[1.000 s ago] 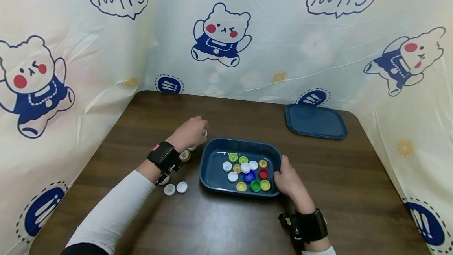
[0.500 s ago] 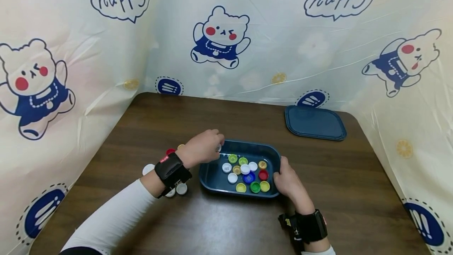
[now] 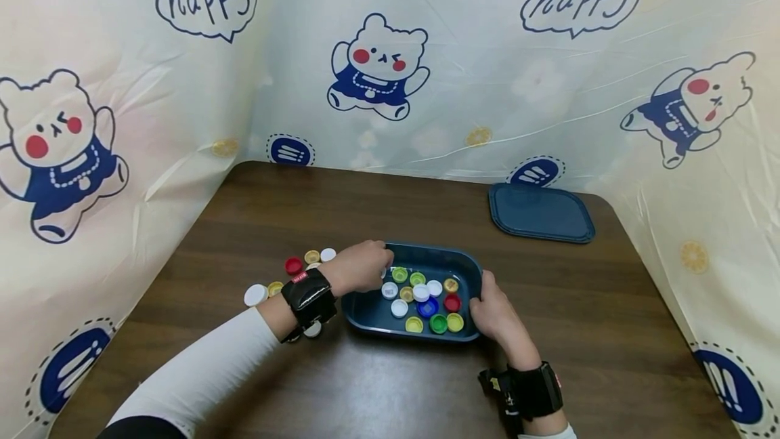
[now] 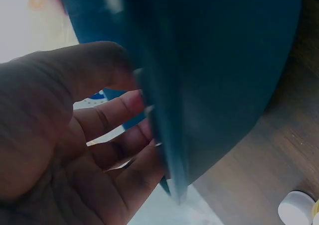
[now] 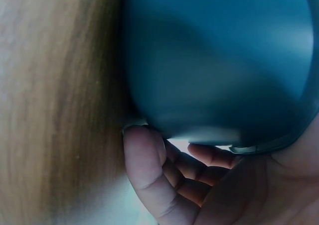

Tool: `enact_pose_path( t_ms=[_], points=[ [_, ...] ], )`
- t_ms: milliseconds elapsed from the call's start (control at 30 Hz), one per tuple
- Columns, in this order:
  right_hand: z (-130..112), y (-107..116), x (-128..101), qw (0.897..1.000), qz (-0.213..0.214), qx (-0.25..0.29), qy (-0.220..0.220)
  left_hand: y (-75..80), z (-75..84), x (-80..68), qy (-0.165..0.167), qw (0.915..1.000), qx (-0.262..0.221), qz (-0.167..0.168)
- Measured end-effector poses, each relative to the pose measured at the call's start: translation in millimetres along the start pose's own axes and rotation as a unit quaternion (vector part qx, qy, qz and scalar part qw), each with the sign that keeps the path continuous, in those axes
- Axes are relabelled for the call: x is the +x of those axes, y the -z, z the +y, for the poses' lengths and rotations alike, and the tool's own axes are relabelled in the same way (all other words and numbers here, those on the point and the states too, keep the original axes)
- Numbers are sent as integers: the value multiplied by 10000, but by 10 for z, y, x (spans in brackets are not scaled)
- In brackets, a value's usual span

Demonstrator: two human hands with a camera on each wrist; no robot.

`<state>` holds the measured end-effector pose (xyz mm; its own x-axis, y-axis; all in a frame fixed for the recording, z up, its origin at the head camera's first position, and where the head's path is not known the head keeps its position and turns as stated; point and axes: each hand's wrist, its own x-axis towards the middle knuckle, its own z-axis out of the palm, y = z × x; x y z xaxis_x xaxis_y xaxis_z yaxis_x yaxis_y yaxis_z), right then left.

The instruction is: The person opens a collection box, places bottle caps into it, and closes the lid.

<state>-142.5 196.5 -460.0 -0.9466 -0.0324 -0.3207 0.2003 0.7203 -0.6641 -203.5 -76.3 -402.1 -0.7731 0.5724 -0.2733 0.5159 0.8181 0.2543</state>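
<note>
A dark blue tray sits mid-table and holds several bottle caps in white, green, yellow, red and blue. My left hand reaches over the tray's left rim, and a small white cap seems pinched at its fingertips. The left wrist view shows that hand close against the tray wall, the fingertips hidden behind the rim. My right hand grips the tray's right rim. In the right wrist view its fingers curl under the tray.
Loose caps lie on the table left of the tray: a red one, a white one, a few yellow and white ones. The tray's blue lid lies at the back right. A printed curtain walls the table on three sides.
My left hand has carried a white cap from the table on the left rightward to the tray's left rim. The loose caps it covered are now in view. My right hand stayed on the tray.
</note>
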Motion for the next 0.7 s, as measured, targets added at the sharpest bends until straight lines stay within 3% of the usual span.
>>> enact_pose_path(
  t_ms=[500,700],
  points=[
    [-9,0,-15,10000,-23,11,-29,-78,-31,78,-35,9998,145,-91],
    [-11,3,-3,10000,-19,9,-29,-43,-19,70,3,9999,121,-81]
  ],
)
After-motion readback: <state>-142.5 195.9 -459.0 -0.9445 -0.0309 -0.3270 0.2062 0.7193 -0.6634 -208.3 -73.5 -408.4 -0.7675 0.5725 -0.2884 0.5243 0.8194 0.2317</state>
